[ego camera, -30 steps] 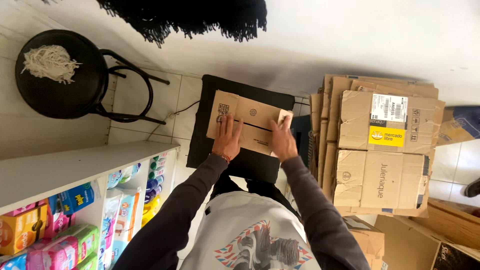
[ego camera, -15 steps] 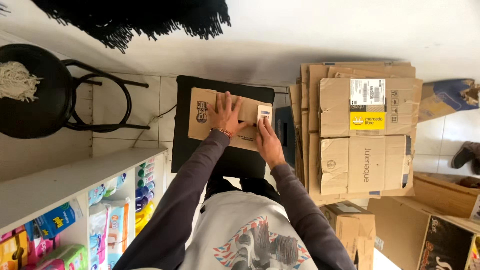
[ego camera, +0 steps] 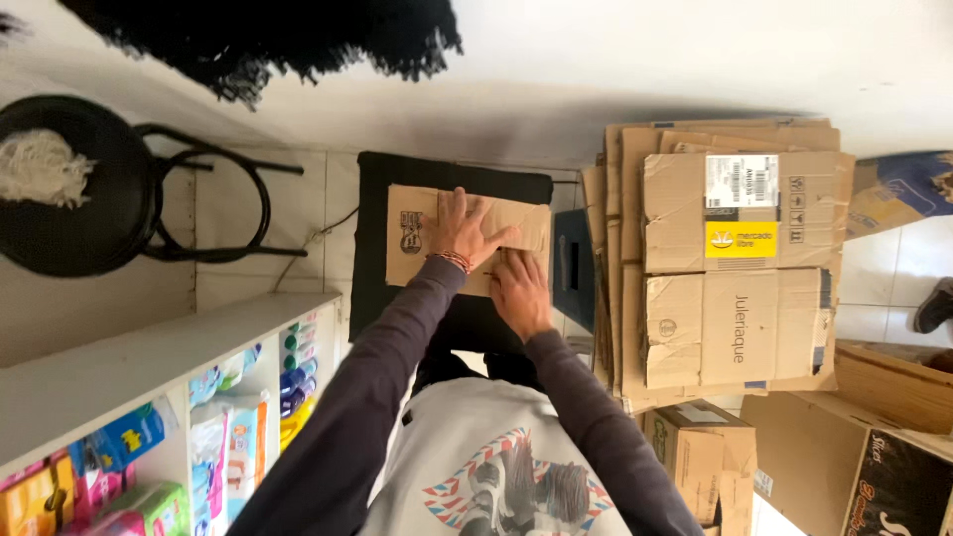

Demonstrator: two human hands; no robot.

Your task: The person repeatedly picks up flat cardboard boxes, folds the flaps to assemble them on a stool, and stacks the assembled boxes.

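The flat brown cardboard box lay on a black square worktop, just left of a tall stack of folded brown cartons. The left hand pressed on it with spread fingers; the right hand rested flat at its near edge, gripping nothing. The box looked light, stiff but bendable, and best taken by its edges.

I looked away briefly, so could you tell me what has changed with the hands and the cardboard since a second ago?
The left hand slid to the middle of the flat cardboard piece; the right hand drew back to its near edge. The cardboard stays on the black surface, both hands pressing it.
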